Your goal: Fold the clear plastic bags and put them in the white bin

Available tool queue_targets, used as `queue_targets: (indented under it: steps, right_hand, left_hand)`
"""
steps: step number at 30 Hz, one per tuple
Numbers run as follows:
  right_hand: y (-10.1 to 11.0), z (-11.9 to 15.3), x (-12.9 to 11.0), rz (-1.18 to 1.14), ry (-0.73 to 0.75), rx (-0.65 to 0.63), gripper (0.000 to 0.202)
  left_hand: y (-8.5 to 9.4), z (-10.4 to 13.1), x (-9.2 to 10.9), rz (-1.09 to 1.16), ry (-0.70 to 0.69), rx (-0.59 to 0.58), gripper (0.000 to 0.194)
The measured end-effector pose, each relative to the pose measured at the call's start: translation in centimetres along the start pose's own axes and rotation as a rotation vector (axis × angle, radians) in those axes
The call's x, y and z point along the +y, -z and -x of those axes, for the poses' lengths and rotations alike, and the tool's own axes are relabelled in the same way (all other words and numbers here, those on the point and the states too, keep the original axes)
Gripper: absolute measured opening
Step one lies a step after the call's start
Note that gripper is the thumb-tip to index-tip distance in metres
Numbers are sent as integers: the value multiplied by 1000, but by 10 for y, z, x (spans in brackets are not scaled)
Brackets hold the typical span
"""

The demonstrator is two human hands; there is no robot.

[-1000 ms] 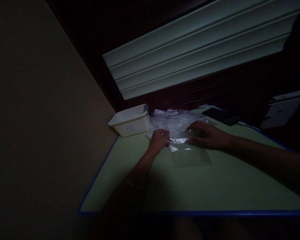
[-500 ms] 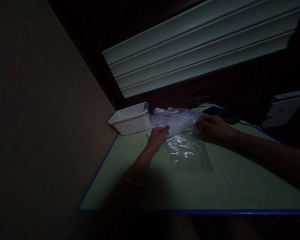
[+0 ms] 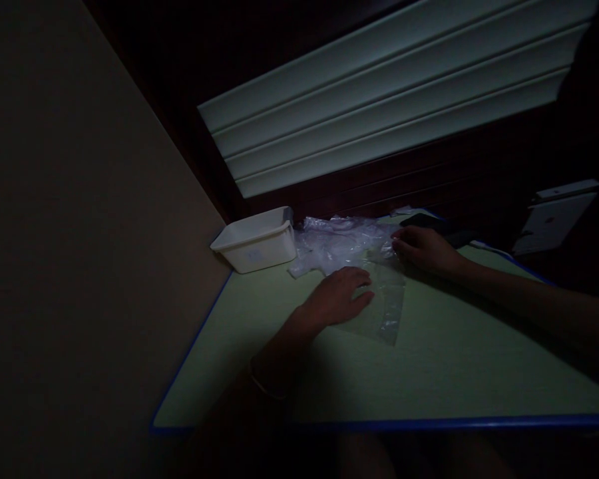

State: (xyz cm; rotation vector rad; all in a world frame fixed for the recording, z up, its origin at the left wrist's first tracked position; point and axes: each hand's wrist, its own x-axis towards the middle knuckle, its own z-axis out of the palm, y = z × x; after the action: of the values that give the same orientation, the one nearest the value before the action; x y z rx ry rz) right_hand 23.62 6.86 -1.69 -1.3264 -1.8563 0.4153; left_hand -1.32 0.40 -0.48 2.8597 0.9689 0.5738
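Left hand (image 3: 337,296) has spread wide over the clear bag (image 3: 392,313), leaving right hand (image 3: 422,247) alone pinching it near one o'clock.

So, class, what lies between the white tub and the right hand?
Crumpled clear plastic lies between the white tub and right hand, as the head view shows.

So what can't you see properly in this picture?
In the head view:
The bottom of the box: hidden by its near wall.
The mark on it: too small and dim to read.
Part of the clear plastic: covered by the left hand.
The dark thing: partly behind the right hand, too dim to name.
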Motion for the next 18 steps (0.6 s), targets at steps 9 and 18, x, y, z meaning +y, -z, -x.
queue_targets:
  steps: [9,18]
  right_hand:
    - [11,11,-27,94,181,256,29]
    - [3,35,-64,237,337,-322,30]
  left_hand:
    - [3,1,9,-145,42,-87,45]
    - [-2,3,31,-230,203,-77,63]
